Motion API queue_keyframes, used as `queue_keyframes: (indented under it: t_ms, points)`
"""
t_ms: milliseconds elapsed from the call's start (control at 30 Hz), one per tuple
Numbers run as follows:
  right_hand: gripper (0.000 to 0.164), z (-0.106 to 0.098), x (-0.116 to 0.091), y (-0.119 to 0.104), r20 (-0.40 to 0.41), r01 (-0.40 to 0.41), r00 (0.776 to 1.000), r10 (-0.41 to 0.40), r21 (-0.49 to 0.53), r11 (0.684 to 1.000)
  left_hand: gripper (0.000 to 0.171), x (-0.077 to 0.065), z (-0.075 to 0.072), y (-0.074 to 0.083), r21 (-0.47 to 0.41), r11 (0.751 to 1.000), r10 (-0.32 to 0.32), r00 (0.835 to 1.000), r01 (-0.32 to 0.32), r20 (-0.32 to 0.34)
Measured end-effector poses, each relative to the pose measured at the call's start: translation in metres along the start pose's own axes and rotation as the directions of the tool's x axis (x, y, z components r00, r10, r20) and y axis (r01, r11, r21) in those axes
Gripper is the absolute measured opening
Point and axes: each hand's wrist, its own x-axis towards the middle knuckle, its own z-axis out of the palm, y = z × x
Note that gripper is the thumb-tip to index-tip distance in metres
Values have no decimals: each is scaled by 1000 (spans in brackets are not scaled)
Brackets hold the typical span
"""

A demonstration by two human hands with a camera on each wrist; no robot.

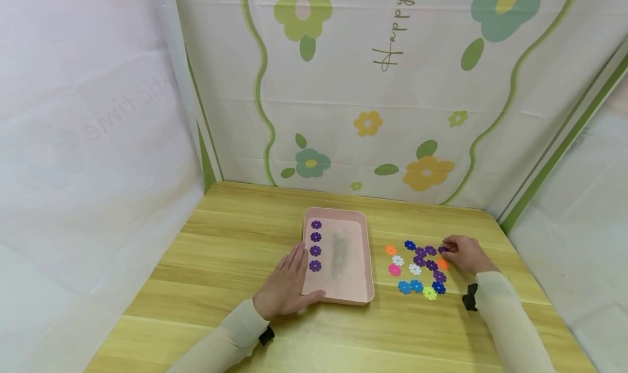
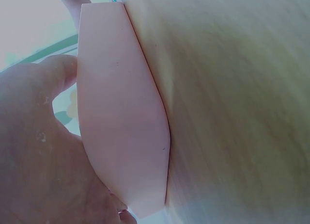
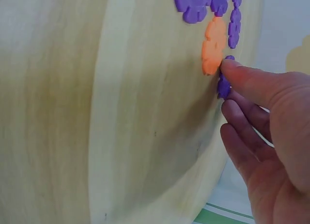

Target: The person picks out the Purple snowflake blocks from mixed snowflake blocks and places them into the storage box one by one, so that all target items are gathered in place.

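Note:
My left hand [image 1: 284, 286] rests on the front left corner of a pink tray [image 1: 368, 253], its fingers straight along the left rim and its thumb over the front edge. In the left wrist view, the tray's outer wall [image 2: 121, 103] stands beside the hand. A column of purple flower-shaped discs [image 1: 315, 250] lies along the tray's left side. On the table at the right, my right hand [image 1: 468, 253] pinches a purple flower-shaped disc [image 3: 224, 78] between thumb and fingers. An orange disc [image 3: 213, 47] lies right beside it.
Loose flower discs lie between tray and right hand: several purple ones [image 1: 420, 260], white [image 1: 415, 269], pink [image 1: 394, 270], light blue [image 1: 404, 287], dark blue [image 1: 439, 287], yellow-green [image 1: 429, 293]. A printed cloth [image 1: 333, 89] hangs behind the wooden table [image 1: 235, 242].

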Motion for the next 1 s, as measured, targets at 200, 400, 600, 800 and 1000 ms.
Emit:
queue_keyframes:
  t_ms: [200,400,600,800,1000]
  points:
    - [21,-3,-2,0,19,-11,1000,11,10,1000,111,0,0,0,1,1000,2,1000,-2,2]
    - [8,-8,-3,-1,19,7,1000,-7,8,1000,109,-2,-8,4,0,1000,7,1000,-7,14]
    - [12,-14,-7,-14,57,14,998,-17,38,999,107,-5,-18,8,-32,999,3,1000,-3,25]
    - [16,-15,-10,-34,92,25,995,-32,71,997,106,-6,-19,9,-22,1000,2,1000,-1,29]
    - [16,-17,-7,-64,102,69,991,-82,128,989,106,-5,-20,9,-27,1000,3,1000,-2,24]
